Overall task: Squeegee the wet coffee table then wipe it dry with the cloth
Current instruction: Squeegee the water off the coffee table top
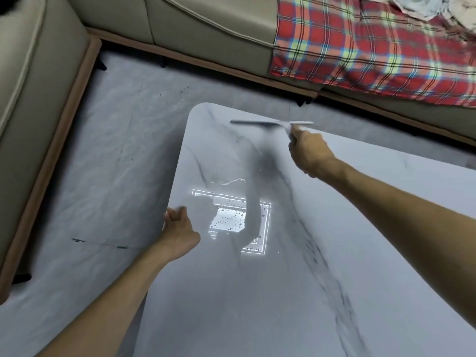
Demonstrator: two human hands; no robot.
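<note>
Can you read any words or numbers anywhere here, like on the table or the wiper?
None: no word, number or label can be read anywhere.
The grey marbled coffee table bears only dark veins, water drops and a bright square light reflection.
The pale grey squeegee in the right hand is blurred and shows no brand.
The red plaid blanket has only checks.

A home living room around me, beige corner sofa ahead, red plaid blanket draped over its seat, low marble-look coffee table before me, grey floor.
</note>
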